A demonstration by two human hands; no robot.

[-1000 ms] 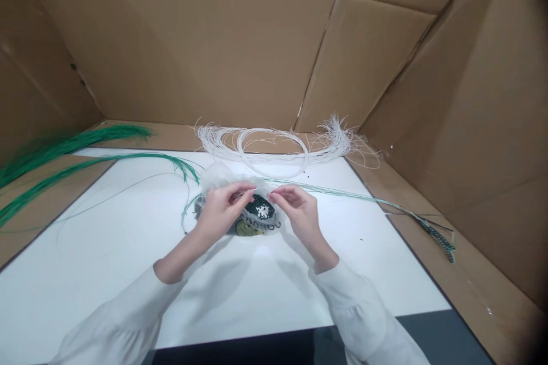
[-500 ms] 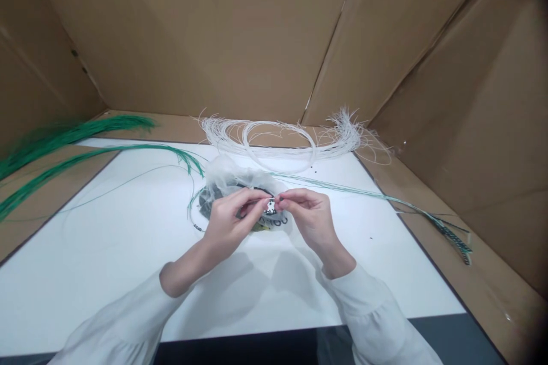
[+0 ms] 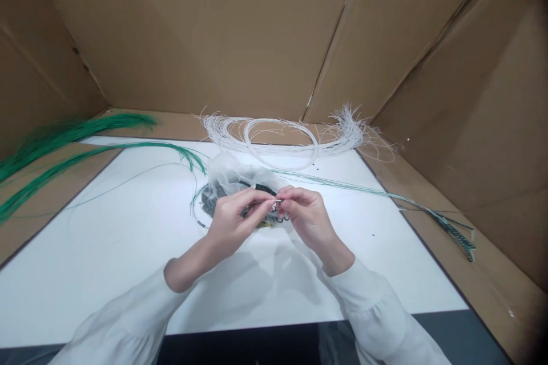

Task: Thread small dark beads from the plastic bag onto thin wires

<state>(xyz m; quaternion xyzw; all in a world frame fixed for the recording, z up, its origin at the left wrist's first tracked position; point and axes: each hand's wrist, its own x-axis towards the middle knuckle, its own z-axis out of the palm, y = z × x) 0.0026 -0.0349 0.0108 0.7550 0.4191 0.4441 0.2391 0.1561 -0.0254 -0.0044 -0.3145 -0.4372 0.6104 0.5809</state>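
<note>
My left hand [image 3: 240, 218] is closed, thumb and forefinger pinching the end of a thin, pale wire [image 3: 276, 200]. Facing it, my right hand [image 3: 309, 214] pinches a small dark piece [image 3: 281, 200] at the wire's tip; whether the wire passes through it, I cannot tell. The fingertips of both hands almost meet. Just behind and below them lies a clear plastic bag [image 3: 226, 168] with dark contents and printed black letters, partly hidden by my hands. Left of the bag, a green wire curves down to several small black pieces [image 3: 200, 223].
Green wire bundles [image 3: 107, 151] lie at the left. A coiled bundle of white wires [image 3: 278, 151] rests along the back. At the right, green wires end in dark striped lengths [image 3: 456, 234]. Cardboard walls [image 3: 214, 28] surround the white tabletop [image 3: 141, 239].
My fingertips have drawn closer together over the bag. A white-and-black patch seen between them earlier is now mostly covered. The whole view has shifted slightly.
</note>
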